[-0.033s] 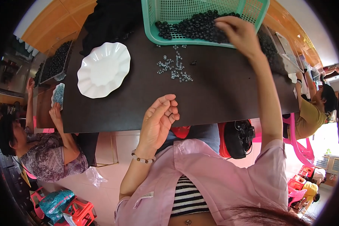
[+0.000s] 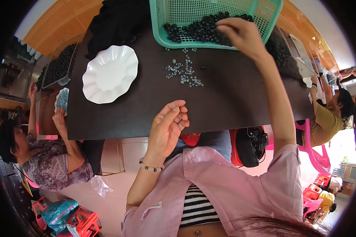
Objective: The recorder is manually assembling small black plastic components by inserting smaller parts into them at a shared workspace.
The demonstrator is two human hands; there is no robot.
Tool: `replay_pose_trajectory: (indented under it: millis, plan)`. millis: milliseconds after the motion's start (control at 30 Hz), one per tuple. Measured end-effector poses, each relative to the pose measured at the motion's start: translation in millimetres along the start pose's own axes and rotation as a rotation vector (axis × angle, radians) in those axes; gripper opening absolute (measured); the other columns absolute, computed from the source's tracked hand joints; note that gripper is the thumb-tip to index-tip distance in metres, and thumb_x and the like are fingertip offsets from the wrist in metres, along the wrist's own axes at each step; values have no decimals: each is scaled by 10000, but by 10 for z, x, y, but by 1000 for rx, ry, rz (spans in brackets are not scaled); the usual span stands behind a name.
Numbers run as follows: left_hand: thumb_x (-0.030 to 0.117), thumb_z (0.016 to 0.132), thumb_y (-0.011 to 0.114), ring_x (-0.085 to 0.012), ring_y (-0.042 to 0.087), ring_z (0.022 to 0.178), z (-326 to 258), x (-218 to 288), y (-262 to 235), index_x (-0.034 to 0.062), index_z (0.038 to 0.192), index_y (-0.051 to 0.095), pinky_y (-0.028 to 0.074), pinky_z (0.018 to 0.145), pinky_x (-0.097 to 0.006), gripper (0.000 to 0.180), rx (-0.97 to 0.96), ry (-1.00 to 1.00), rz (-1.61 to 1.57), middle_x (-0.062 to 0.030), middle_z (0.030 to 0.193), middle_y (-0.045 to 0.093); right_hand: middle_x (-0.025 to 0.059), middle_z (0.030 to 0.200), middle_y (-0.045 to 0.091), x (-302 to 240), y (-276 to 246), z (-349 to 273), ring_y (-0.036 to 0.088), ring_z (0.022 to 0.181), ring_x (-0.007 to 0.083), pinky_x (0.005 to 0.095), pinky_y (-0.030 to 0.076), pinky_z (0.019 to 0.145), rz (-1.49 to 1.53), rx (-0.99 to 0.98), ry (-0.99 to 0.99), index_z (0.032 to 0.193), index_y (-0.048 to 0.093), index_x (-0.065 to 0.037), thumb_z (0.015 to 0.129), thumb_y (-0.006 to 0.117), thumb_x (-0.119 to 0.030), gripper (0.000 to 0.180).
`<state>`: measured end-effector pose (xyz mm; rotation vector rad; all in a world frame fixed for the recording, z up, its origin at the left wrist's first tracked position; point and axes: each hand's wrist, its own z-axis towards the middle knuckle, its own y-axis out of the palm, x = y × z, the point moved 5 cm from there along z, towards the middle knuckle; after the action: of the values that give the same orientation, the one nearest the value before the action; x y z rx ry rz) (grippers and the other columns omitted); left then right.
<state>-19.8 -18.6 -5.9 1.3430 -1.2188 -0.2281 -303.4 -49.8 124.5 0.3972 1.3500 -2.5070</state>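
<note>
My right hand (image 2: 245, 37) reaches over the near right part of the green plastic basket (image 2: 159, 33). Its thumb and index finger stand slightly apart above the small round black pieces (image 2: 203, 29), some showing holes. Palm turned up, my left hand (image 2: 168, 126) hovers by the table's near edge, fingers curled and thumb pressed to them. Whatever it may hold is hidden. Small metal coil springs (image 2: 184, 75) lie loosely scattered on the dark table (image 2: 233, 98), between the basket and my left hand. A small dark piece (image 2: 204, 66) lies beside them.
A white scalloped plate (image 2: 110, 74) stands left of the springs, with black cloth (image 2: 114, 23) behind it. More black pieces fill a bin (image 2: 61, 65) at far left and a pile (image 2: 281, 51) at right. Co-workers sit on both sides; a black bag (image 2: 249, 146) is below the table edge.
My right hand has shifted a little left over the black pieces. My left hand keeps its curled pose.
</note>
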Motion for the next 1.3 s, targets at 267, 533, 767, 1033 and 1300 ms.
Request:
replay_pose_trajectory:
  millis: [267, 533, 767, 1033, 1300]
  plan:
    - [136, 968, 496, -95, 576, 840, -11, -40, -40, 7, 1151, 569, 483, 765, -263, 236, -34, -17, 15, -39, 975, 616, 107, 928, 692, 60, 1035, 496, 659, 839, 243, 343, 512, 761, 7, -189, -58, 1011, 678, -41, 827, 621, -43, 192]
    - [135, 971, 490, -98, 570, 825, 2, -22, -43, 8, 1164, 561, 481, 763, -261, 242, -45, -35, 4, -36, 966, 613, 81, 959, 694, 95, 1370, 696, 645, 925, 259, 387, 508, 807, -159, -276, -91, 1023, 694, -109, 803, 640, -84, 228]
    - [118, 959, 498, -107, 592, 838, 23, -20, -63, 12, 1144, 570, 502, 767, -280, 225, -57, -35, 3, -44, 973, 616, 90, 928, 696, 141, 1348, 678, 652, 887, 273, 387, 510, 776, -94, -307, 16, 1002, 685, -81, 795, 625, -62, 216]
    - [176, 967, 519, -76, 555, 793, 14, 10, 9, 6, 1133, 586, 480, 734, -241, 248, 31, -62, 11, -18, 933, 602, 8, 904, 640, -259, 774, 168, 570, 826, 84, 214, 453, 746, 522, -166, 113, 1065, 674, -35, 845, 658, -106, 232]
    - [278, 968, 536, -61, 536, 744, 20, 37, 306, 28, 1097, 608, 476, 706, -227, 291, 53, -61, 76, -6, 902, 605, 40, 951, 628, -901, 554, -833, 553, 842, 99, 233, 450, 740, 947, -189, 188, 981, 676, -4, 796, 684, 13, 186]
